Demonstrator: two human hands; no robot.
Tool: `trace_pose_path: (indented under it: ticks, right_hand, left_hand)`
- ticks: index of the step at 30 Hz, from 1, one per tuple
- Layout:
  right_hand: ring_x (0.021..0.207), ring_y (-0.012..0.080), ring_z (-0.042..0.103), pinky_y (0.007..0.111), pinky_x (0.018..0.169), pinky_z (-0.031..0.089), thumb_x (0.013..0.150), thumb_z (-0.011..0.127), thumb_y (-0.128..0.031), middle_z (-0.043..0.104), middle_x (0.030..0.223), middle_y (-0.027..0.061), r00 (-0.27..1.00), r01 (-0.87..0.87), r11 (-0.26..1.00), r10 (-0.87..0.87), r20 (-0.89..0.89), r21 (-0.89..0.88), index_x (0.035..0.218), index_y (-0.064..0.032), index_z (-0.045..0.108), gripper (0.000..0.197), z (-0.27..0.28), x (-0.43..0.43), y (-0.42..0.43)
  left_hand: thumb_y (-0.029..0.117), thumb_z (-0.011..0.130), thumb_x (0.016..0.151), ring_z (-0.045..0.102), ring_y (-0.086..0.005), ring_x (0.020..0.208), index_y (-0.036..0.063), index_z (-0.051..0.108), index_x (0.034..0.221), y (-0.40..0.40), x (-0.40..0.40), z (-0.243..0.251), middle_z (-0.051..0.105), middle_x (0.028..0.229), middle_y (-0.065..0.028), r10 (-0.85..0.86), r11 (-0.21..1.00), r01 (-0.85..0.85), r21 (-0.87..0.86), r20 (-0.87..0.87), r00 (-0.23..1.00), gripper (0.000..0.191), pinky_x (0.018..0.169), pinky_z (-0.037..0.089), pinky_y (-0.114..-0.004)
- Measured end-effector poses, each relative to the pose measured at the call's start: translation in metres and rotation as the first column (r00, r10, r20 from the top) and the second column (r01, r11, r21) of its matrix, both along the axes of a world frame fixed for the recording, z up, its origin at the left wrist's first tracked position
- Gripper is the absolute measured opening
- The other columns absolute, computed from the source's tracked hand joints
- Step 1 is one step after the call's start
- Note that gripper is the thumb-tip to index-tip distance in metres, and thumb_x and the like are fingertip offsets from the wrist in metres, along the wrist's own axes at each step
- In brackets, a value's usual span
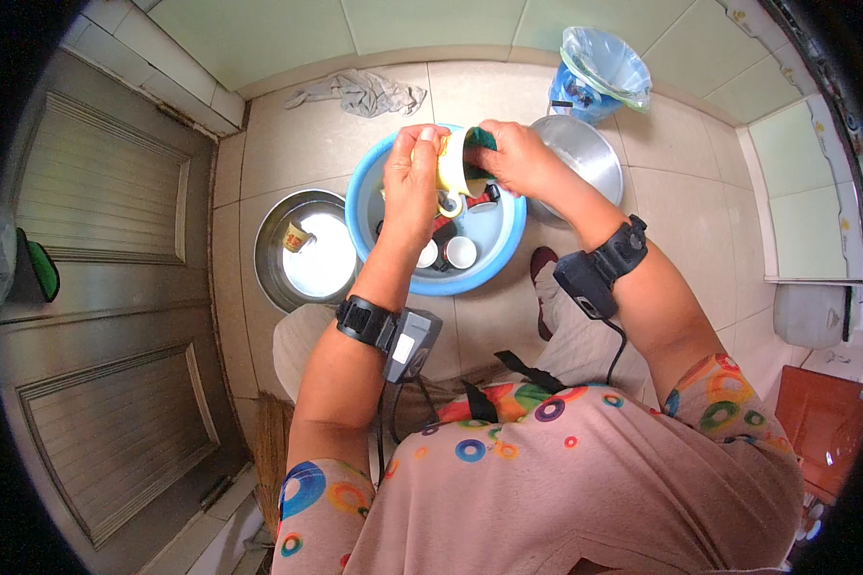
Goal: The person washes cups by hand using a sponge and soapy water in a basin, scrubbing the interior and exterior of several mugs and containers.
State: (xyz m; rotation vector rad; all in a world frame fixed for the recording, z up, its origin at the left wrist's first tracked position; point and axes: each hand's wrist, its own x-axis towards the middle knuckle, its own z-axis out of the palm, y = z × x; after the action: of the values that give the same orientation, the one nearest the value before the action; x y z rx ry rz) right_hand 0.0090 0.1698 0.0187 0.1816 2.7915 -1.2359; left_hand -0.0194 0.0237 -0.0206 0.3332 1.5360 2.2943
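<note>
My left hand (pixel 415 172) grips a pale yellow cup (pixel 451 167) held sideways, its handle pointing down towards me. At the cup's mouth, my right hand (pixel 514 158) holds a green scouring pad (pixel 480 140), with the fingers partly inside the cup. Both hands are above a blue plastic basin (pixel 500 267). Inside the basin lie several cups, among them a white-lined cup (pixel 461 252) and a red and black cup (pixel 483 199). To the left, a steel basin (pixel 265 259) contains one yellowish cup (pixel 296 237) tipped on its side.
An aluminium pot or lid (pixel 582 154) lies right of the blue basin, near a lined waste bin (pixel 597 75). A grey rag (pixel 367 92) is on the tiled floor by the cabinets. A panelled door (pixel 108 180) stands at left, with a straw broom (pixel 273 453) nearby.
</note>
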Motion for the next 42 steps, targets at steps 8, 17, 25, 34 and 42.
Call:
trace_pose_path:
  ticks: [8, 17, 25, 34, 42]
  right_hand:
    - [0.066, 0.0269, 0.058, 0.035, 0.057, 0.049, 0.064, 0.07, -0.012, 0.056, 0.073, 0.0081, 0.903, -0.049, 0.944, 0.182, -0.388, 0.328, 0.085, -0.0064, 0.053, 0.028, -0.021, 0.001, 0.003]
    - [0.08, 0.0287, 0.057, 0.035, 0.065, 0.048, 0.061, 0.07, -0.012, 0.054, 0.085, 0.008, 0.749, -0.222, 0.903, 0.399, -0.528, 0.368, 0.085, -0.008, 0.052, 0.031, -0.01, 0.0, 0.004]
    - [0.059, 0.0066, 0.052, 0.019, 0.045, 0.04, 0.078, 0.065, -0.018, 0.057, 0.077, 0.0029, 0.899, 0.178, 0.627, -0.416, -0.133, -0.758, 0.099, -0.0043, 0.05, 0.029, 0.006, -0.005, 0.005]
    - [0.087, 0.0161, 0.054, 0.031, 0.075, 0.045, 0.076, 0.061, -0.004, 0.054, 0.095, 0.0043, 0.839, -0.124, 0.65, -0.335, -0.429, -0.75, 0.102, -0.004, 0.046, 0.029, 0.019, 0.008, 0.003]
    - [0.09, 0.0312, 0.053, 0.038, 0.081, 0.044, 0.064, 0.059, -0.005, 0.058, 0.094, 0.0135, 0.714, -0.483, 0.8, 0.595, -0.368, 0.356, 0.095, -0.0024, 0.057, 0.032, 0.014, 0.011, 0.0]
  left_hand:
    - [0.028, 0.044, 0.091, 0.052, -0.0074, 0.07, 0.0068, 0.054, 0.094, -0.008, -0.001, 0.0, 0.056, 0.082, -0.0013, -0.1, 0.984, 0.107, -0.144, 0.052, 0.994, 0.024, 0.059, 0.044, -0.023]
    - [0.038, 0.044, 0.088, 0.057, -0.0122, 0.069, 0.0115, 0.053, 0.098, -0.013, -0.002, -0.005, 0.059, 0.084, -0.0006, -0.364, 0.917, 0.399, 0.025, 0.467, 0.806, 0.03, 0.045, 0.045, -0.026]
    - [0.038, 0.041, 0.088, 0.061, -0.0226, 0.07, 0.0074, 0.054, 0.103, -0.019, -0.015, -0.013, 0.062, 0.088, -0.0097, -0.387, 0.832, 0.092, 0.547, 0.454, 0.803, 0.036, 0.044, 0.046, -0.026]
    - [0.037, 0.041, 0.088, 0.063, -0.0252, 0.073, 0.0072, 0.054, 0.105, -0.008, -0.014, -0.014, 0.062, 0.089, -0.0105, -0.475, 0.765, 0.146, 0.627, 0.398, 0.785, 0.036, 0.041, 0.045, -0.024]
    - [0.033, 0.045, 0.086, 0.053, -0.0116, 0.055, 0.0119, 0.058, 0.09, -0.012, -0.015, -0.016, 0.058, 0.073, -0.0005, -0.224, 0.97, 0.148, 0.195, 0.468, 0.855, 0.025, 0.037, 0.037, -0.021]
